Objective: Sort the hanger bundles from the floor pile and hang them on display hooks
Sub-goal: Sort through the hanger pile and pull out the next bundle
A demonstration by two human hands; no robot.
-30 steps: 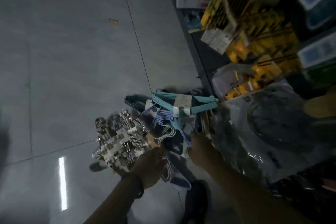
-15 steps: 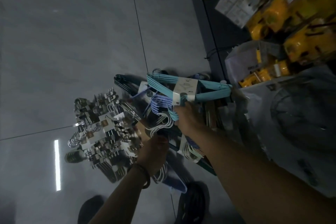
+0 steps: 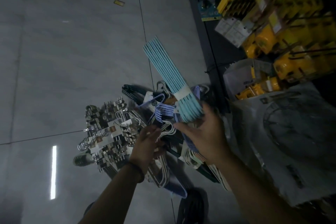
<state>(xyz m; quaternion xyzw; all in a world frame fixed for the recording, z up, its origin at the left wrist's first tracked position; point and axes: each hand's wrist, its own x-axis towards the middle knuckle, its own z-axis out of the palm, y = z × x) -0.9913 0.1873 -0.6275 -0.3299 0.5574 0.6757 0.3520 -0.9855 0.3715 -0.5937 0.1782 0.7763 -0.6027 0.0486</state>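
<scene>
- Right hand (image 3: 201, 132) is seen clamped on the near end of the light-blue hanger bundle (image 3: 169, 76), with fingers and thumb curled round it.
- That bundle is held above the floor pile (image 3: 138, 125), tilted, its far end pointed away over the tiles; it is bound just above the hand by a white paper band (image 3: 182, 93).
- Left hand (image 3: 147, 143) is set at the near side of the pile, against the hooks of the white wire hangers (image 3: 166, 129); whether anything is gripped cannot be told through the blur.
- Within the pile, a purple hanger bundle (image 3: 164, 112) is found at the middle, dark green hangers (image 3: 131, 92) at the far side, and chrome clip hangers (image 3: 107, 132) at the left side.
- To the right of the pile, a plastic-wrapped item (image 3: 291, 132) is laid, and yellow packs (image 3: 263, 40) are displayed on shelving beyond it.
- Well beyond the pile, a small yellow scrap (image 3: 119, 2) is seen on the grey tiled floor (image 3: 63, 69).
</scene>
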